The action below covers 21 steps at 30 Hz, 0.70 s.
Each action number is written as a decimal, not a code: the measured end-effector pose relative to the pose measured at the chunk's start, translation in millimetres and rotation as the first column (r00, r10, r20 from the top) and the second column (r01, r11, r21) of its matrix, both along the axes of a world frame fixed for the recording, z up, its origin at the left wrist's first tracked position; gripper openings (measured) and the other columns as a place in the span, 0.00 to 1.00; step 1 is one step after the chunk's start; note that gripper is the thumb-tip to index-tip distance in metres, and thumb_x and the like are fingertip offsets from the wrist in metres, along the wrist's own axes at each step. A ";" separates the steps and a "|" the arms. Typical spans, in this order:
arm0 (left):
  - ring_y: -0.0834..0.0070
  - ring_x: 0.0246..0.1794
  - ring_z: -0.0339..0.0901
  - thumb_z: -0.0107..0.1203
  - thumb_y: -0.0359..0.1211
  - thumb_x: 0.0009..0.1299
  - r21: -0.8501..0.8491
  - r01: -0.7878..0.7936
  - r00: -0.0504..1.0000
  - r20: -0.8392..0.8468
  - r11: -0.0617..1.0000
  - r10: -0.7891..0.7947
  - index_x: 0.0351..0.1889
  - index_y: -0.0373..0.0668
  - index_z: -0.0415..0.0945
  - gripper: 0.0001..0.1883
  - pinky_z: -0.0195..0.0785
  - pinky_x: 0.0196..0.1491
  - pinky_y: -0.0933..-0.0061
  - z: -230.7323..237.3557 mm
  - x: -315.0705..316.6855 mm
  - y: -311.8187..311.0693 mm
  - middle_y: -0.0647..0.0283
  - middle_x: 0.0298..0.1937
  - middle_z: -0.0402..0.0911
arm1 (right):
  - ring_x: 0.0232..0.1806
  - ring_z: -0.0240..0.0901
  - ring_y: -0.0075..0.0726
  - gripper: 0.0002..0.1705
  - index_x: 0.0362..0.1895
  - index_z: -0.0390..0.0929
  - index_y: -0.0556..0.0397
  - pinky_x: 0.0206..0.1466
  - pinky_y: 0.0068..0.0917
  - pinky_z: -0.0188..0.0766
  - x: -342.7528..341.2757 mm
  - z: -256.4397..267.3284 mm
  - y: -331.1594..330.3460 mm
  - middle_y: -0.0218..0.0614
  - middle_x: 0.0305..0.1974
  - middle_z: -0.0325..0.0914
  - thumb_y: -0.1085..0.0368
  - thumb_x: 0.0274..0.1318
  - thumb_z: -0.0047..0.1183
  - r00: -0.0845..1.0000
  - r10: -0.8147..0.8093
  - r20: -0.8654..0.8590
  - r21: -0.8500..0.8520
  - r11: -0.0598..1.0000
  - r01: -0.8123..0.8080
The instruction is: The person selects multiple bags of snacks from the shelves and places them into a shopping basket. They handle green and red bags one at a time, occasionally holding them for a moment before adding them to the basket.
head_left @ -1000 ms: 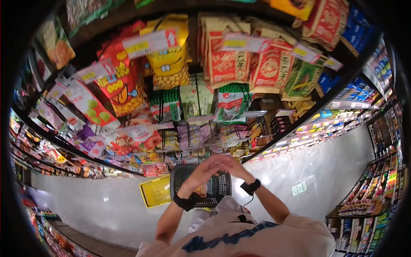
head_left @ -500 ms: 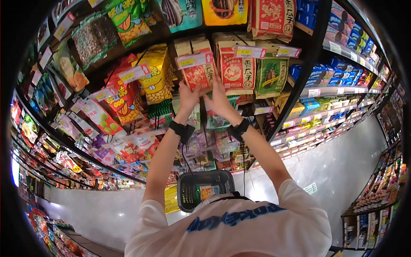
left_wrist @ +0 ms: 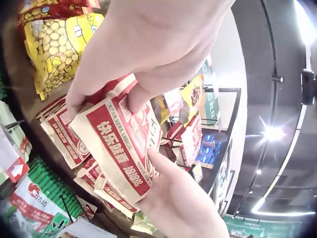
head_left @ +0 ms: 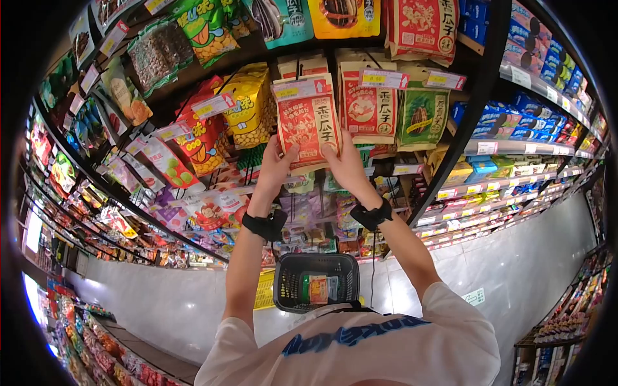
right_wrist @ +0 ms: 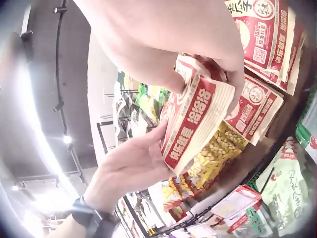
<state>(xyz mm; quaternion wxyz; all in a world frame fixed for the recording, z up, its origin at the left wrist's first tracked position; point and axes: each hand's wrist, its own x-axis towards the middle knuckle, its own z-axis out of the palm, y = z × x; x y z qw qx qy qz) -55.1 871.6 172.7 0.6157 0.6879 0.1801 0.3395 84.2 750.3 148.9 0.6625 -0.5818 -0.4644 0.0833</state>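
Both hands hold a red and cream paper bag of sunflower seeds (head_left: 306,125) by its lower corners. My left hand (head_left: 274,170) grips the left corner, thumb on the front and fingers behind. At the right corner, my right hand (head_left: 347,166) pinches the same way. The bag's top sits under a price tag (head_left: 300,90) on the rack. Seen from the left wrist, the bag's lower edge (left_wrist: 116,148) tilts outward, apart from similar bags (left_wrist: 64,134) behind it. The right wrist view shows the folded bottom (right_wrist: 195,121) between both hands.
More seed bags (head_left: 368,106) and a green packet (head_left: 421,119) hang to the right, yellow snack bags (head_left: 250,106) to the left. A dark upright (head_left: 460,116) divides off blue boxes. Below stands a black basket (head_left: 351,276) with packets inside, beside a yellow basket (head_left: 264,293).
The hands, first together low over the basket, have risen to the hanging seed bag and taken hold of its lower corners. The bag's lower part now comes out toward me, its front more visible.
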 end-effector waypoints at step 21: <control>0.76 0.59 0.70 0.62 0.28 0.66 -0.261 0.397 0.890 -0.122 0.880 -0.438 0.62 0.36 0.62 0.28 0.63 0.62 0.70 -81.1 -172.7 -45.9 0.61 0.59 0.73 | 0.54 0.67 0.29 0.34 0.61 0.55 0.59 0.58 0.29 0.65 -150.2 -89.7 -105.3 0.42 0.53 0.69 0.56 0.61 0.58 0.922 0.194 -0.336 -0.232 0.931 -0.281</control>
